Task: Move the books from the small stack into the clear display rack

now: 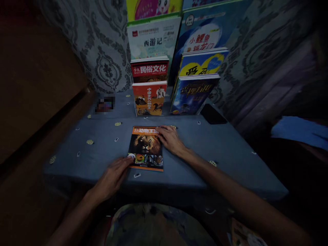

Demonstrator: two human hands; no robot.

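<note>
A thin book with a lion on its orange and black cover [146,147] lies flat on the grey-blue tablecloth [205,150], near the front edge. My left hand [112,177] rests on the cloth with its fingertips touching the book's lower left corner. My right hand [170,139] lies flat with its fingers on the book's upper right corner. Neither hand grips the book.
Two rows of children's books stand stepped against the patterned wall: a red and orange one [150,98] in front left, a dark blue one [193,94] in front right. A black phone-like slab [212,114] lies at the right. A wooden panel [38,89] flanks the left side.
</note>
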